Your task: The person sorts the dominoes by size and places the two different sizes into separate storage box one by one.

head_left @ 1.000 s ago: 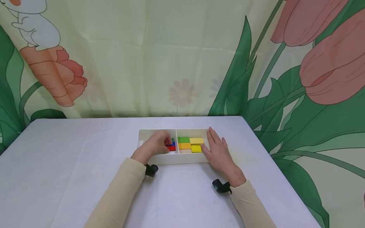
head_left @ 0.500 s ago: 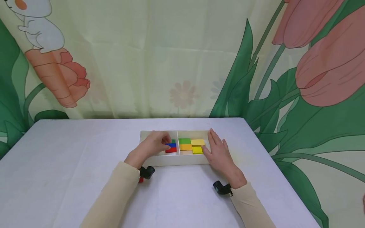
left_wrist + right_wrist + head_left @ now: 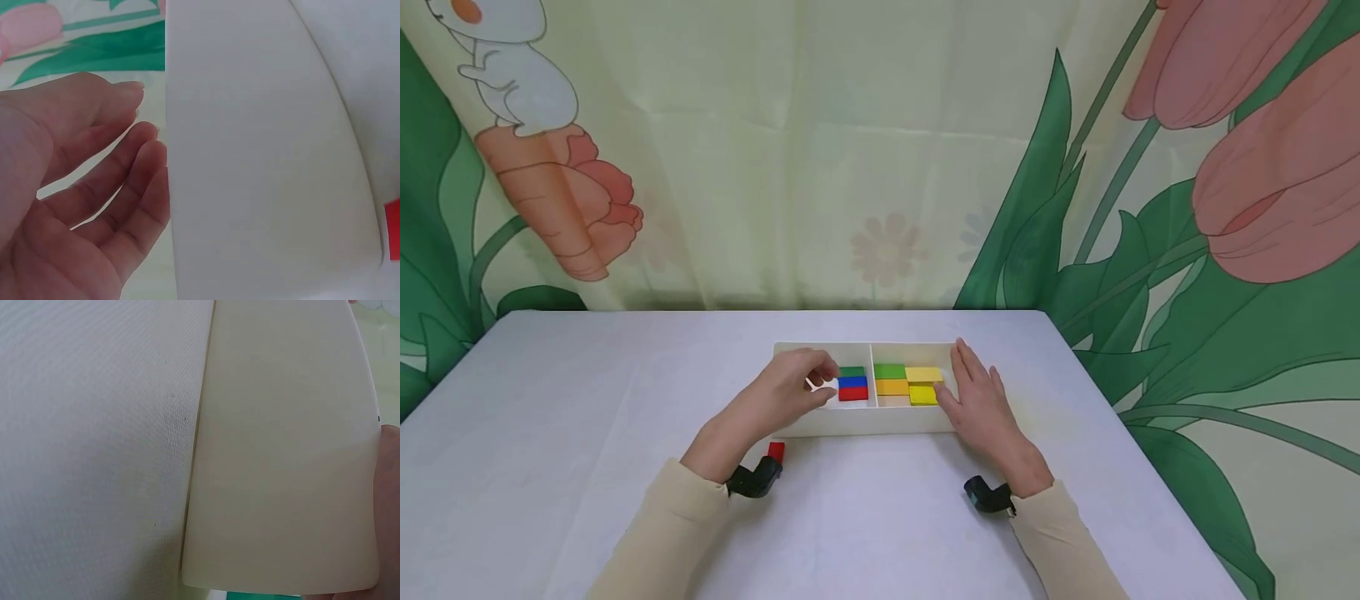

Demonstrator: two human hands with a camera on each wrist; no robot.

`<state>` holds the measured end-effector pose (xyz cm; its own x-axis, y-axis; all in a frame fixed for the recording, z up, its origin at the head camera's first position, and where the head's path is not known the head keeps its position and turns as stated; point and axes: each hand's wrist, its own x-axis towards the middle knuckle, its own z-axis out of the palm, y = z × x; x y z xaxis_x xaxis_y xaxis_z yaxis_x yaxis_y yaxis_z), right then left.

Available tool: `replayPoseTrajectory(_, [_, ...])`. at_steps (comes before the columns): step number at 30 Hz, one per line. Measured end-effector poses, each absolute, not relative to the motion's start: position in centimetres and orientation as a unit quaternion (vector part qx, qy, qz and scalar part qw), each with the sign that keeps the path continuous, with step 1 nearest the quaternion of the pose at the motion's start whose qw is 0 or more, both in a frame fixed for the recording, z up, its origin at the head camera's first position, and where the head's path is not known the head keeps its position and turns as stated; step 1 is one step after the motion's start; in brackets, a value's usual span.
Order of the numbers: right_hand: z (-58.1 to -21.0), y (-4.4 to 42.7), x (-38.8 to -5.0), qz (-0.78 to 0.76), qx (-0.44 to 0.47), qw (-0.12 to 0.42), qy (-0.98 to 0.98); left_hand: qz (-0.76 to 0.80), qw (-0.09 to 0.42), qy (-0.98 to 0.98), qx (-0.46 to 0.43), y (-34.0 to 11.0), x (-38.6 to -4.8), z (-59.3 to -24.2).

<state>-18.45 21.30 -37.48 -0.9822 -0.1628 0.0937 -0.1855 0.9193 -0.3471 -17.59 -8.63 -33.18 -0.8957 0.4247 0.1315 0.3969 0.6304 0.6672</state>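
Note:
A white two-compartment box (image 3: 865,423) sits on the table. Its left compartment holds a dark green block (image 3: 852,372), a blue block (image 3: 852,382) and a red block (image 3: 853,394), stacked in a row against the divider. My left hand (image 3: 775,396) hovers over that compartment's left part, fingers loosely bent, nothing between them; the left wrist view shows the same bare hand (image 3: 87,187) beside the box wall. My right hand (image 3: 988,412) rests at the box's right end, fingers straight, thumb over the rim. The right wrist view shows only its edge (image 3: 389,506).
The right compartment contains a green block (image 3: 890,370), an orange block (image 3: 892,387), a pale yellow block (image 3: 922,374) and others. Another red block (image 3: 776,451) lies on the white tablecloth (image 3: 587,417) before the box, partly behind the left wrist camera (image 3: 756,477). A printed curtain (image 3: 775,167) hangs behind.
My left hand has let go of the blue block beside the divider and drawn back left. The red block on the table has come into view. My right hand stays at the box end.

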Motion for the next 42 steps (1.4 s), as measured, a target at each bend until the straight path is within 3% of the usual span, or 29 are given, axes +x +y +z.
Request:
replayPoseTrajectory(12, [-37.6,21.4,-18.1,0.186,0.092,0.038,-0.977,0.373,-0.034,0.9,0.222,-11.4,-14.9,-33.0])
replayPoseTrajectory(23, [-37.7,21.4,-18.0,0.179,0.092,0.036,-0.979,0.379,-0.047,0.894,0.234,-12.5,-12.7,-33.4])
replayPoseTrajectory(29, [-37.7,21.4,-18.0,0.181,0.094,0.039,-0.978,0.384,-0.038,0.885,0.261,-13.2,-11.7,-34.4])
replayPoseTrajectory(42, [-37.6,21.4,-18.0,0.188,0.092,0.037,-0.977,0.369,0.037,0.888,0.27,-14.4,-11.4,-35.9])
